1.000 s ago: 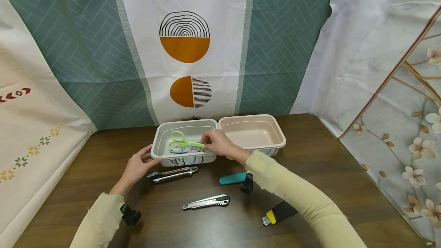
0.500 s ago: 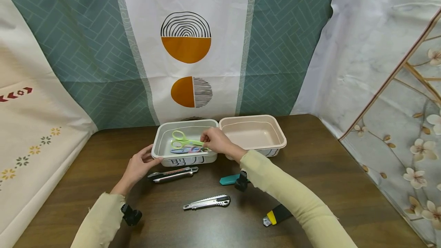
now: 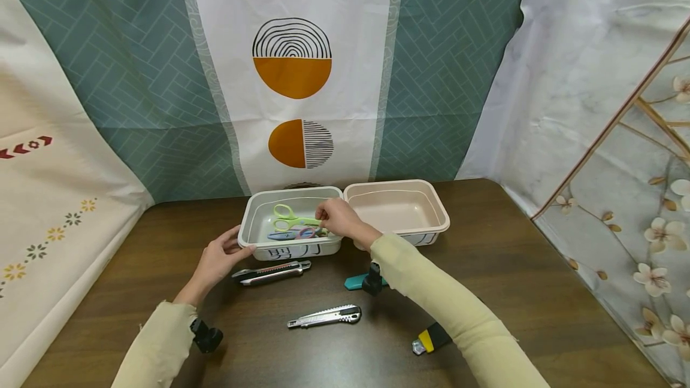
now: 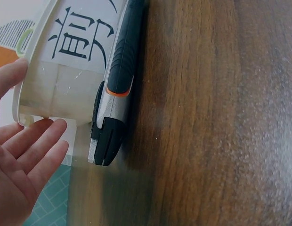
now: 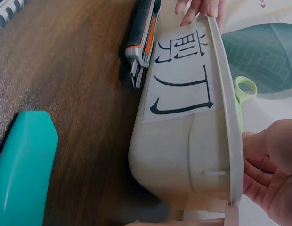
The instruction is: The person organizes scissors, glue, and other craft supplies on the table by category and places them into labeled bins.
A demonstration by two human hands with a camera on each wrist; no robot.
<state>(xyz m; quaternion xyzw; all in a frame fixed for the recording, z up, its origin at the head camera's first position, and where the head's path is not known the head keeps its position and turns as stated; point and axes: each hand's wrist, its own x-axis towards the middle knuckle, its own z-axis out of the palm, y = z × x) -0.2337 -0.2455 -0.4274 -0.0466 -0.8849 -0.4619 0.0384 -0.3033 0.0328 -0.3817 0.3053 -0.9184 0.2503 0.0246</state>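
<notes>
Light green scissors (image 3: 290, 220) lie over blue and pink scissors (image 3: 286, 235) inside the left, greyish-white plastic box (image 3: 302, 251). My right hand (image 3: 341, 219) reaches over the box's right side and pinches the blade end of the green scissors; its fingertips are partly hidden. In the right wrist view only a green handle loop (image 5: 246, 88) rises above the rim. My left hand (image 3: 218, 259) holds the box's front left corner, thumb (image 4: 14, 75) on the rim and fingers along its end wall. A paper label with black characters (image 5: 181, 80) covers the box's front.
A beige box (image 3: 396, 211) adjoins on the right. On the brown table (image 3: 242, 340) lie black-and-silver utility knives (image 3: 272, 273) before the labelled box, a silver utility knife (image 3: 326, 316), a teal utility knife (image 5: 28, 165) and a black-and-yellow one (image 3: 431, 338), partly under the right sleeve.
The green scissors have shifted slightly right within the box, along with my right hand. My right forearm has swung a little left. The left hand keeps its place on the box.
</notes>
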